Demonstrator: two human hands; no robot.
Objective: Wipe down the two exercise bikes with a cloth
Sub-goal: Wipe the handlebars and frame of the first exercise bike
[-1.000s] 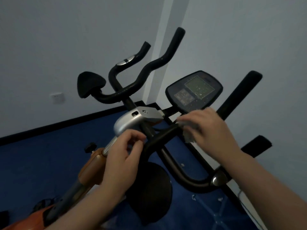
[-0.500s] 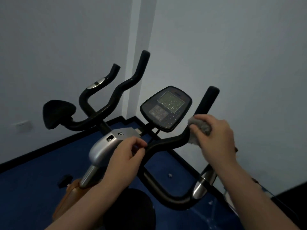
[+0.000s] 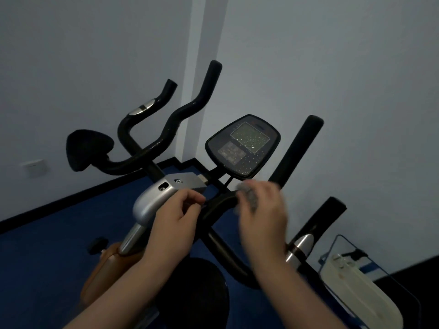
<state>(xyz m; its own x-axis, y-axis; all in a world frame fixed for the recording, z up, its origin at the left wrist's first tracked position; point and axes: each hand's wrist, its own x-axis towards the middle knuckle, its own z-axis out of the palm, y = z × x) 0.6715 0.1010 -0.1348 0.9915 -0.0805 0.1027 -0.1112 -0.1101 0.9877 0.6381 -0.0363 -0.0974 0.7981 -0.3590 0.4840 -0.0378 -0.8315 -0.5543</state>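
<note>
The grey cloth [image 3: 248, 197] is bunched in the right hand [image 3: 262, 218], fingers closed on it, pressed to the black handlebar [image 3: 221, 201] just below the speckled console [image 3: 243, 147]. The left hand [image 3: 177, 216] pinches the handlebar beside the silver stem housing [image 3: 154, 198]. 1 white container [image 3: 356, 288] stands near right.

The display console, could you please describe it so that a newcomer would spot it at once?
Find the nearer exercise bike, the one the hands are working on. Just beyond the right hand and its grey cloth, the display console rises on a thin stalk between the black handlebars. It alone is a flat dark panel with a greenish, speckled screen.
</note>
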